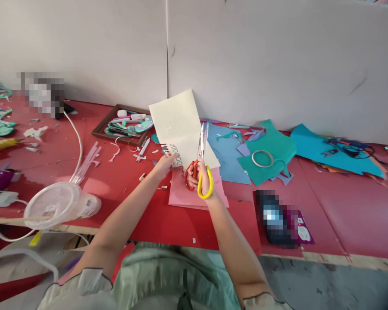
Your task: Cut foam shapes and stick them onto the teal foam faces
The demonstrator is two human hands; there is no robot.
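My left hand (166, 166) grips the lower left edge of a cream sheet (177, 116), beside a row of drawn oval outlines. The sheet is creased and tilted up toward the wall. In my right hand (200, 176) is a pair of scissors (202, 146) with one red and one yellow handle loop. Their blades point away from me, slightly apart, in front of the sheet's right part. Pink sheets (194, 193) lie on the red table under both hands.
A brown tray (98, 128) holds pens and foam pieces. Blue foam (226, 159) and green foam (271, 148) with a ring (262, 158) lie right. A lidded plastic tub (84, 204) stands left at the edge. Wall (245, 64) rises behind; scraps litter the table.
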